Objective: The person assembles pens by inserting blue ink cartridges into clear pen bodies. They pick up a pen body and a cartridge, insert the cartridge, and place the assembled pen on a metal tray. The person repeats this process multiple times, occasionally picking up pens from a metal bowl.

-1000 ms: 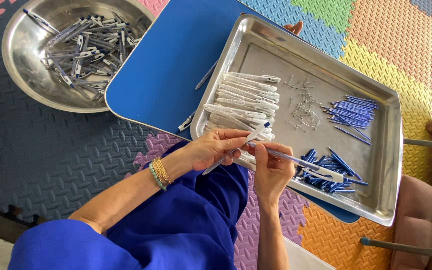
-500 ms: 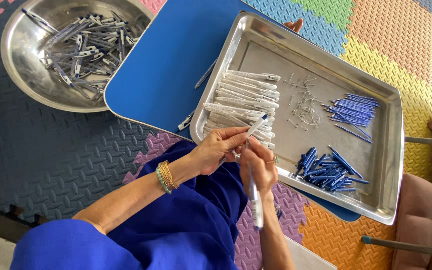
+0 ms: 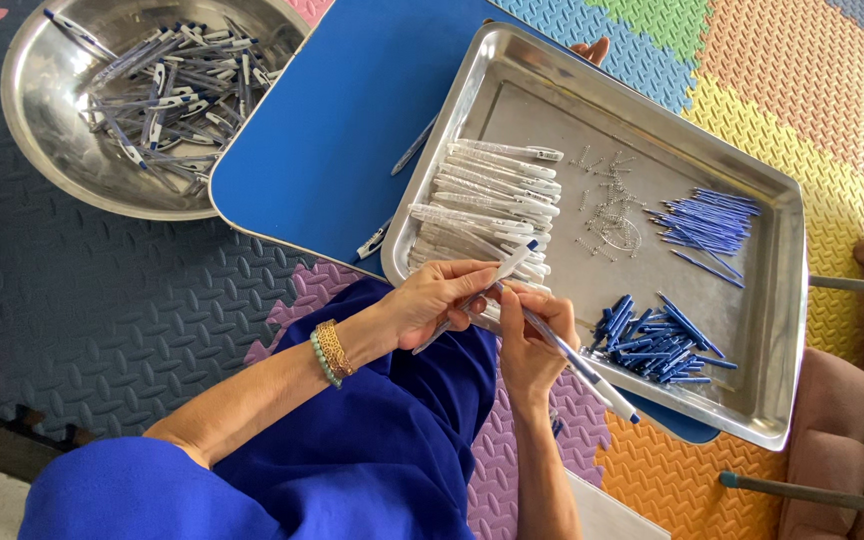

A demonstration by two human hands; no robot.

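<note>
At the near edge of the steel tray (image 3: 512, 75), both hands meet over the person's lap. Left hand (image 3: 442, 300) is curled, its fingers pinched on a clear pen barrel (image 3: 497, 278) whose tip points toward 1 o'clock. Right hand (image 3: 532, 335) is closed on a second pen (image 3: 577, 362) that slants away toward 4 o'clock. Stacked white barrels (image 3: 492, 190) lie at 12 o'clock from the hands; blue refills (image 3: 657, 340) lie at 3 o'clock.

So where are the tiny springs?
In the head view, the tiny springs lie loose in the middle of the steel tray, between the row of white pen barrels on the left and the blue refills on the right.
</note>
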